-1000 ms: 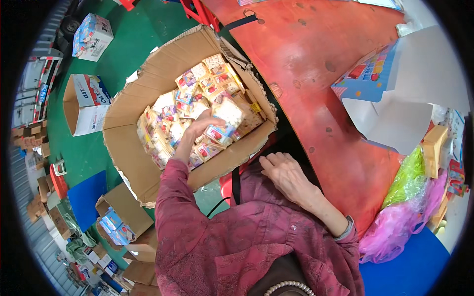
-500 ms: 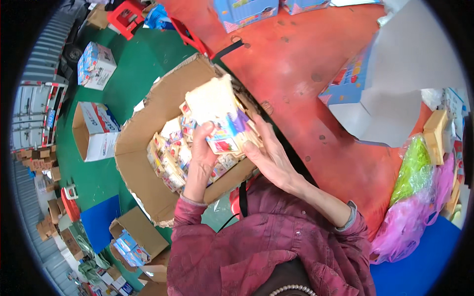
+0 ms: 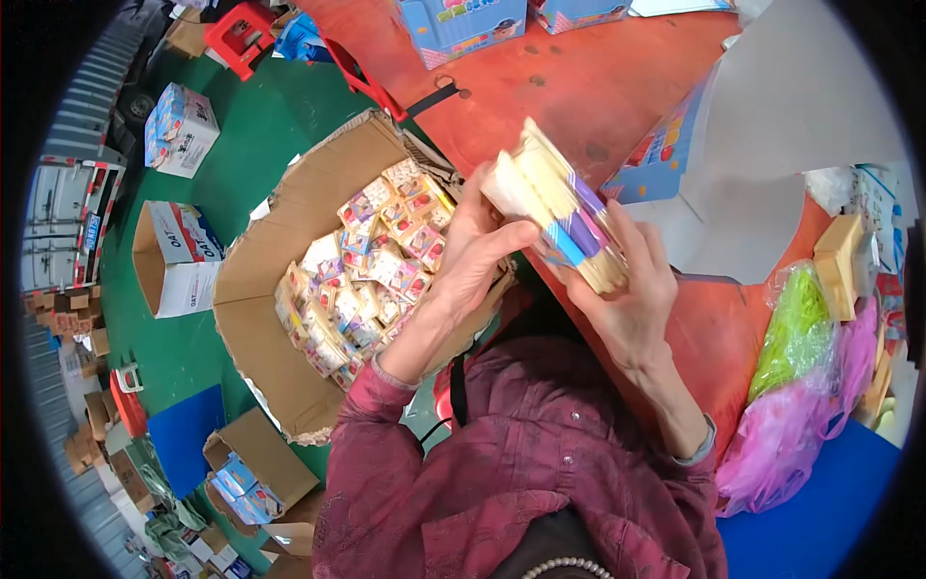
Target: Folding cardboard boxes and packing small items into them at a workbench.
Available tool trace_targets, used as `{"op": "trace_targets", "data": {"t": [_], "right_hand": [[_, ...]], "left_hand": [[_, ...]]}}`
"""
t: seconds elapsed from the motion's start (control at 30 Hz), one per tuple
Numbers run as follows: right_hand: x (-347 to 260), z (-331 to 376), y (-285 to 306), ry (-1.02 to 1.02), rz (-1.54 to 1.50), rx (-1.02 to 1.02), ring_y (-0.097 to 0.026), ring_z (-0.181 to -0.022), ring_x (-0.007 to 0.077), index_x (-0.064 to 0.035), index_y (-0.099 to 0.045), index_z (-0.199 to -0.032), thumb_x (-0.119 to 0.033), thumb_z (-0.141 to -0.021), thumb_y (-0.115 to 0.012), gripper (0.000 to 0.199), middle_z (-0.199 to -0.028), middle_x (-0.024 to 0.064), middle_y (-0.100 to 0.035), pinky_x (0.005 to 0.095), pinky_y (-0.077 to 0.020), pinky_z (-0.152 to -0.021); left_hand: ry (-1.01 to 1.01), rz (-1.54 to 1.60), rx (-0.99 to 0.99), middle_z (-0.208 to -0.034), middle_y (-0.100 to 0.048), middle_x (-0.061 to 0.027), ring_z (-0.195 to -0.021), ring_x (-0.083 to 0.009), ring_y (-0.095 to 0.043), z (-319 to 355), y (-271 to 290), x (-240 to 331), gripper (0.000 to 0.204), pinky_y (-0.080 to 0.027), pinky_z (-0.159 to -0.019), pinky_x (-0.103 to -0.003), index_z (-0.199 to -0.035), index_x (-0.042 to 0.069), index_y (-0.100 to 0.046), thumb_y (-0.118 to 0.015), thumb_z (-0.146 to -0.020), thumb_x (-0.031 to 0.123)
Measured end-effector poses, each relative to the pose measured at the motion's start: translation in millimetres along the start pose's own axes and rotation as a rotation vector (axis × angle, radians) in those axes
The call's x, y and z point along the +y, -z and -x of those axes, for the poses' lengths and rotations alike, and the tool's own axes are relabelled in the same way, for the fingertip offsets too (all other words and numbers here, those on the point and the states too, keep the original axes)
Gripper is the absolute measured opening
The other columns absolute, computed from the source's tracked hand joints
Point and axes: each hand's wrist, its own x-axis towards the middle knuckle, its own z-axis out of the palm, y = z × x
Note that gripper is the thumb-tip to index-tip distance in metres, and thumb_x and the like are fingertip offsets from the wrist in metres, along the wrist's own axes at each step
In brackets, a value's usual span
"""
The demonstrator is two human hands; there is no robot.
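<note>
Between my two hands is a stack of flat cream-coloured snack packets (image 3: 558, 207) with blue and purple labels, tilted on edge above the table's near edge. My left hand (image 3: 475, 253) grips the stack's left side, its thumb laid across the front. On the other side, my right hand (image 3: 632, 285) wraps its fingers round the lower right end. To the left stands a big open cardboard box (image 3: 253, 299) with worn edges. Many similar small packets (image 3: 371, 261) with red and purple prints lie heaped inside it. My palms hide part of the stack.
A blue printed carton (image 3: 661, 154) with raised white flaps stands open on the red table (image 3: 540, 87). More blue cartons (image 3: 461, 34) are at its far edge. Pink and green plastic bags (image 3: 786, 425) lie at right. Another open carton (image 3: 178, 256) sits on the green floor.
Both hands have carried the stack of packets rightward, out from over the cardboard box to the table's edge. The stack has turned more on edge, and more of the heap shows.
</note>
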Motion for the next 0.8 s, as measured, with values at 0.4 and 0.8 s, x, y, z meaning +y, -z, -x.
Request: {"op": "trace_targets", "data": {"t": [0.4, 0.8], "right_hand": [[35.6, 31.9, 3.6, -0.009, 0.139, -0.031, -0.061, -0.096, 0.0272, 0.0042, -0.029, -0.140, -0.013, -0.063, -0.085, 0.096, -0.108, 0.0174, -0.058, 0.0343, -0.0520, -0.081], [43.6, 53.3, -24.4, -0.169, -0.439, 0.147, -0.052, -0.110, 0.0210, -0.0029, -0.022, -0.134, -0.001, -0.064, -0.083, 0.092, -0.121, 0.0135, -0.046, 0.0328, -0.0467, -0.094]], "left_hand": [[-0.372, -0.310, 0.079, -0.109, -0.054, -0.0071, -0.100, -0.0144, -0.050, -38.4, -7.7, -29.2, 0.064, -0.041, -0.086, -0.028, -0.128, 0.000, -0.049, -0.070, -0.081, 0.038], [-0.382, -0.242, 0.011, -0.102, -0.061, -0.0127, -0.091, -0.0145, -0.057, -38.1, -25.9, -47.0, 0.045, -0.046, -0.081, -0.028, -0.112, -0.003, -0.052, -0.053, -0.090, 0.036]]}}
